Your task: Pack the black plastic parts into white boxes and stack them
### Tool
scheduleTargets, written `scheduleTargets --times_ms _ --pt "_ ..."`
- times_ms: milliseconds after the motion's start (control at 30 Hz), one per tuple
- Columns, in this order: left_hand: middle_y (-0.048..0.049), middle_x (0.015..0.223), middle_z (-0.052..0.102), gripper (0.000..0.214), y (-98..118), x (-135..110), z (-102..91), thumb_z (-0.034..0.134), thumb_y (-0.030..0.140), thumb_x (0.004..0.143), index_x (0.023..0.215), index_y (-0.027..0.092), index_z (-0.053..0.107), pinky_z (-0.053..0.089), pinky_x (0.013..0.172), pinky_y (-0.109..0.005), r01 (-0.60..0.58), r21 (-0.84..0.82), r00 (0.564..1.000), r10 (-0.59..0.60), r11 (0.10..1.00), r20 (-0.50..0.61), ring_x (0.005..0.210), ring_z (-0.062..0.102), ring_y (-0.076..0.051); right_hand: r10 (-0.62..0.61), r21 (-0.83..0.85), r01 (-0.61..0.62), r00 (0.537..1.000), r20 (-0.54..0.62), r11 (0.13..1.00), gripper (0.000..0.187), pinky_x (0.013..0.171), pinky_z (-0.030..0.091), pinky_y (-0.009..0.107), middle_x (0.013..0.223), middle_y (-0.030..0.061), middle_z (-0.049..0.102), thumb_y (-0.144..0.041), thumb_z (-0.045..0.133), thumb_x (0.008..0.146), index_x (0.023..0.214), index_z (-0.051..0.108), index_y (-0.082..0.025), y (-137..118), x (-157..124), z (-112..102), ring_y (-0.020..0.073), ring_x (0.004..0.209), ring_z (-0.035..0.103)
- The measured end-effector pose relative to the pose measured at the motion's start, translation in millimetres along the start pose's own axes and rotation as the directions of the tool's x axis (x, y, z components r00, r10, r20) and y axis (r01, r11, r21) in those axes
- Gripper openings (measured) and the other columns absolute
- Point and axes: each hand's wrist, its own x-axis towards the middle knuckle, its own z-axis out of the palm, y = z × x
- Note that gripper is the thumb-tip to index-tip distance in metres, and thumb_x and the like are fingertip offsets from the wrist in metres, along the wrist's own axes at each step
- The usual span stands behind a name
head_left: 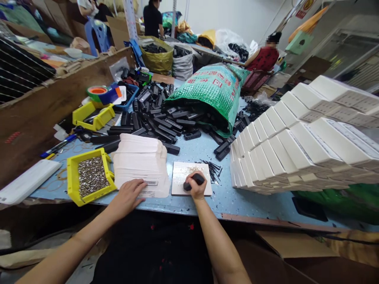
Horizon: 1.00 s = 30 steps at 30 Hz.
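My left hand (126,198) lies with fingers stretched out on the lower edge of a stack of white printed cards (139,161). In my right hand (197,190) is a black oblong plastic piece (189,184), gripped over a white board (179,188) strewn with small gold-coloured bits. Whether the piece touches the board I cannot tell. Thin black sticks (215,172) lie just right of the board. Left of the cards stands a yellow bin (72,177) full of small metal parts (93,176).
White boxes (284,146) are stacked high on the right. Behind the board, many black plastic pieces (162,128) spill from a green woven sack (207,90). A second yellow bin (94,123), tape rolls (98,91) and pens (59,146) lie left. Other people work farther back.
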Motion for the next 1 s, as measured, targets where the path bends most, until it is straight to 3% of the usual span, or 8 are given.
scheduleTargets --times_ms 167,367,500,600,700,800,1000 --pt "-0.0162 0.125 0.058 0.041 -2.7 9.0 -6.1 0.058 0.026 0.081 0.121 0.019 0.054 0.033 0.097 -0.048 0.055 0.055 0.997 -0.058 0.997 0.055 0.117 0.051 -0.033 0.061 0.130 -0.038 0.982 -0.177 0.991 0.015 0.051 0.041 0.023 0.051 -0.0100 0.039 -0.026 0.053 0.064 0.072 0.040 -0.021 -0.8 16.5 -16.6 0.0077 0.045 0.042" --pt "-0.0102 0.104 0.062 0.027 6.6 32.6 -36.3 0.065 0.022 0.073 0.098 0.020 0.054 0.034 0.090 -0.044 0.055 0.003 0.985 -0.055 0.998 0.161 0.101 0.056 -0.031 0.065 0.156 -0.031 0.973 -0.221 0.987 0.016 0.052 0.042 0.023 0.052 -0.0091 0.043 -0.021 0.057 0.063 0.071 0.044 -0.020 -15.5 13.9 -15.7 0.0079 0.046 0.045" --pt "-0.0077 0.100 0.062 0.024 3.1 39.5 -41.3 0.064 0.023 0.075 0.096 0.020 0.053 0.033 0.088 -0.041 0.006 0.000 0.972 -0.006 1.000 0.235 0.098 0.057 -0.029 -0.114 0.008 0.115 0.993 -0.037 0.993 0.010 0.055 0.045 0.027 0.055 -0.0058 0.052 -0.018 0.062 0.067 0.072 0.053 -0.019 -29.0 3.9 -3.6 0.0118 0.050 0.051" --pt "-0.0086 0.107 0.060 0.029 0.0 40.8 -36.5 0.062 0.023 0.076 0.103 0.020 0.052 0.033 0.089 -0.040 0.009 -0.005 0.970 -0.007 1.000 0.243 0.103 0.055 -0.028 -0.191 -0.200 0.221 0.969 0.159 0.955 0.008 0.061 0.046 0.029 0.065 -0.0019 0.061 -0.017 0.065 0.066 0.072 0.061 -0.019 -24.6 -8.0 7.0 0.0141 0.059 0.056" --pt "-0.0097 0.111 0.059 0.032 -0.7 40.7 -33.1 0.062 0.023 0.076 0.107 0.020 0.052 0.033 0.089 -0.040 0.011 0.004 0.970 -0.012 1.000 0.242 0.104 0.054 -0.028 -0.044 -0.258 0.091 0.982 0.182 0.962 0.009 0.063 0.045 0.027 0.064 -0.0026 0.061 -0.016 0.068 0.058 0.065 0.063 -0.019 -4.5 -16.5 15.8 0.0131 0.060 0.054" --pt "-0.0107 0.114 0.059 0.036 -0.8 39.8 -32.3 0.062 0.023 0.076 0.110 0.020 0.052 0.032 0.091 -0.041 0.011 0.021 0.970 -0.016 1.000 0.244 0.106 0.054 -0.029 0.084 -0.185 -0.069 0.994 0.070 0.980 0.010 0.057 0.043 0.024 0.057 -0.0043 0.057 -0.015 0.065 0.055 0.061 0.058 -0.018 13.3 -10.6 18.4 0.0109 0.055 0.051" --pt "-0.0120 0.119 0.058 0.040 -3.4 35.8 -28.3 0.061 0.025 0.077 0.115 0.021 0.052 0.031 0.094 -0.044 0.025 0.011 0.969 -0.027 1.000 0.246 0.110 0.052 -0.030 0.182 0.028 -0.180 0.975 -0.125 0.983 0.014 0.047 0.040 0.022 0.049 -0.0093 0.042 -0.025 0.052 0.061 0.070 0.043 -0.020 7.2 15.2 12.5 0.0080 0.043 0.042"
